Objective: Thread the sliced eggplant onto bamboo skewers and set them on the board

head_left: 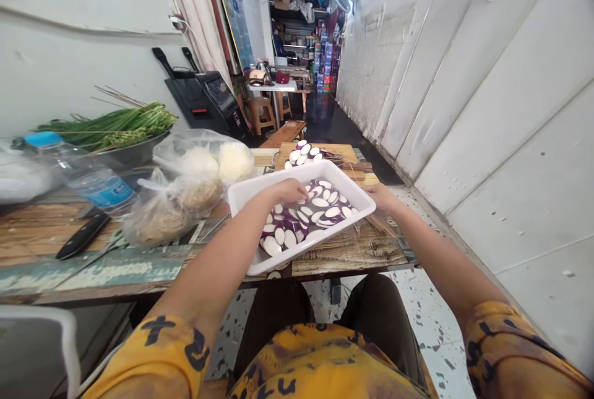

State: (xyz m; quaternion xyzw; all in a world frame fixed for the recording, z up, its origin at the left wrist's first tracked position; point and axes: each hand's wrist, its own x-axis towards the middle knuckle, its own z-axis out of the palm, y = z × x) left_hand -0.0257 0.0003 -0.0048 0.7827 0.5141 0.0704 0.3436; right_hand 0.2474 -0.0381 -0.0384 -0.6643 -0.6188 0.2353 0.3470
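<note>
A white plastic tub sits tilted on the table edge, holding many oval eggplant slices with purple skin and white flesh. Over its left part reaches my left hand, fingers bent down and closed at a slice among the others. My right hand is at the tub's right corner, fingers drawn together; what they hold is too small to make out. Thin wooden skewers lie just below it. Behind the tub, more eggplant slices and skewers rest on a wooden cutting board.
On the left stand a water bottle, tied plastic bags, a bag with pale round pieces, and a bowl of green stalks. A black-handled knife lies near scissors. A white wall runs along the right.
</note>
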